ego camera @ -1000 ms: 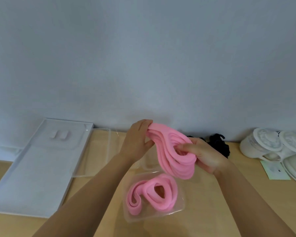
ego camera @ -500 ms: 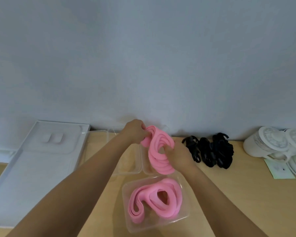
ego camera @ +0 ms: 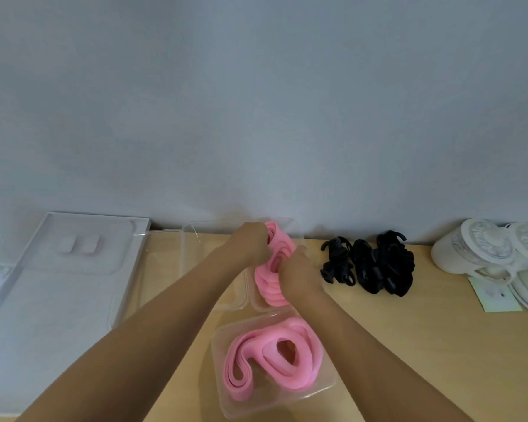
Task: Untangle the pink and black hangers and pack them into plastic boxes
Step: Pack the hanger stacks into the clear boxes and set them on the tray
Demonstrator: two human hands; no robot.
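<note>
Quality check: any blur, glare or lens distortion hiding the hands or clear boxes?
Head view: light soft and even, shadows faint; wide-angle bend tilts the white tray at left; left hand and right hand, both on the pink bundle, look slightly soft; near clear box shows only a faint rim, no strong glare; black hangers merge into a dark mass.

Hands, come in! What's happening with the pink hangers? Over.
Left hand, right hand: both gripping pink bundle at far box. Second pink bundle packed in near box. Black hangers loose beside, nothing blocking.
</note>
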